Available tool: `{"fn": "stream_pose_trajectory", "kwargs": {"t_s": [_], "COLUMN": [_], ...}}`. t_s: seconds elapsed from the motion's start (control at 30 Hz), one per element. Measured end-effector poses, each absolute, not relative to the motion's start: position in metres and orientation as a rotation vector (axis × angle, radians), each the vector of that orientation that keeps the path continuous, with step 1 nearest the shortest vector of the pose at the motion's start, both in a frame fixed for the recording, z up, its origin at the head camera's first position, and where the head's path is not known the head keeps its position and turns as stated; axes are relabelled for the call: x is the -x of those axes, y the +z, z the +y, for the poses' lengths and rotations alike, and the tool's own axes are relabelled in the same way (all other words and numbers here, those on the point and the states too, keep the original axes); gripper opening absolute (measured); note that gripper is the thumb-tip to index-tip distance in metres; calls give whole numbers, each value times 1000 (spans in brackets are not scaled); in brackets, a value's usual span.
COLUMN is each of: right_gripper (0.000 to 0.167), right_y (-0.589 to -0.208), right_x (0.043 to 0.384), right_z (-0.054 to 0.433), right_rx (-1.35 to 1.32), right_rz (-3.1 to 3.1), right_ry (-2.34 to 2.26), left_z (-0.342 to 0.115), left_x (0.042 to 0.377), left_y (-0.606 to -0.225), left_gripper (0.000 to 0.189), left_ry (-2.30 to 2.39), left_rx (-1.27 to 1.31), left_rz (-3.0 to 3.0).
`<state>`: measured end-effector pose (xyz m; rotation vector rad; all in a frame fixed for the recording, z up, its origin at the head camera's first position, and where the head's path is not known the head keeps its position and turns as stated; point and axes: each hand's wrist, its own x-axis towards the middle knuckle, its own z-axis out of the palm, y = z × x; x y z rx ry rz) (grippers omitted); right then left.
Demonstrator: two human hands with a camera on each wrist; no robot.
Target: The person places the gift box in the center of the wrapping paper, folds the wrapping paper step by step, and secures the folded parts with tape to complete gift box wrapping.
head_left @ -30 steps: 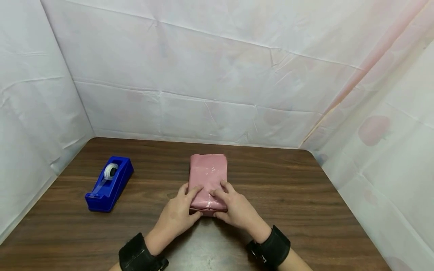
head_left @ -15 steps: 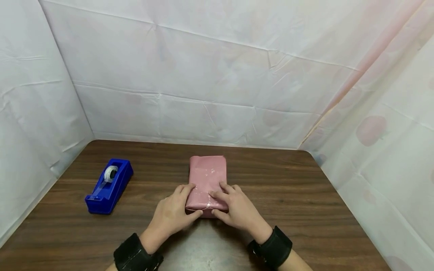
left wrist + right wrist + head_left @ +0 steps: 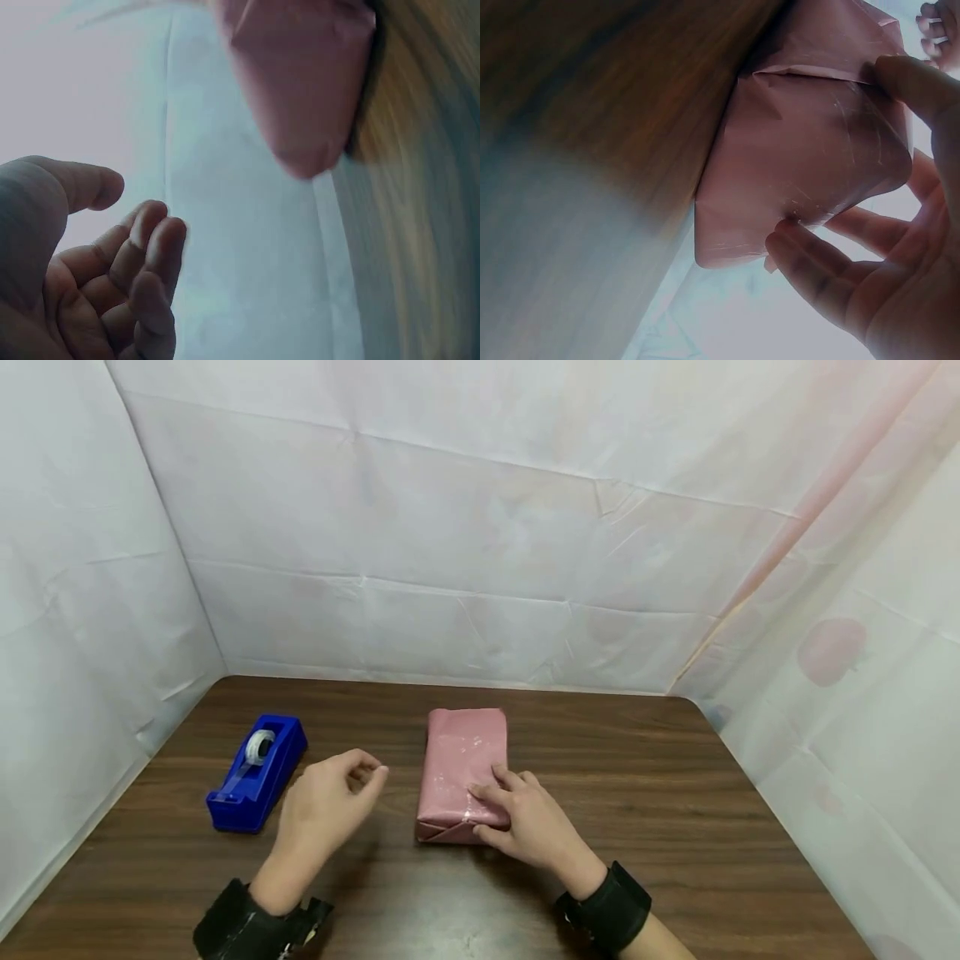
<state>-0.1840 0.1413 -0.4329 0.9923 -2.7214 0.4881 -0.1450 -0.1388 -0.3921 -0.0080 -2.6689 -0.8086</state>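
blue tape dispenser [image 3: 257,773] sits far left on my wooden table [image 3: 675,827] | my left hand [image 3: 327,807] hovers between dispenser and parcel, fingers loosely curled, holding nothing | pink wrapped parcel [image 3: 462,774] lies mid-table | my right hand [image 3: 528,819] holds its near right corner, thumb on the end flap

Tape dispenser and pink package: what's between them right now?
The left hand, raised, holding nothing, above bare table, per head view; tape dispenser, pink package.
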Motion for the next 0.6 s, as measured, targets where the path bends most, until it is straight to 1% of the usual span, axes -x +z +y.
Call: {"fn": "stream_pose_trajectory", "kwargs": {"t_s": [0.4, 0.6], "right_gripper": [48, 48], "right_y": [-436, -438], "right_x": [187, 186], "right_z": [133, 134], "right_rx": [-998, -994], "right_rz": [-2719, -2701], "right_ry": [486, 476], "left_z": [-210, -240], "left_x": [135, 135], "left_y": [-410, -415], "left_gripper": [17, 22], "left_ry": [-795, -751], "left_rx": [-200, -360], "left_rz": [-2622, -2590]}}
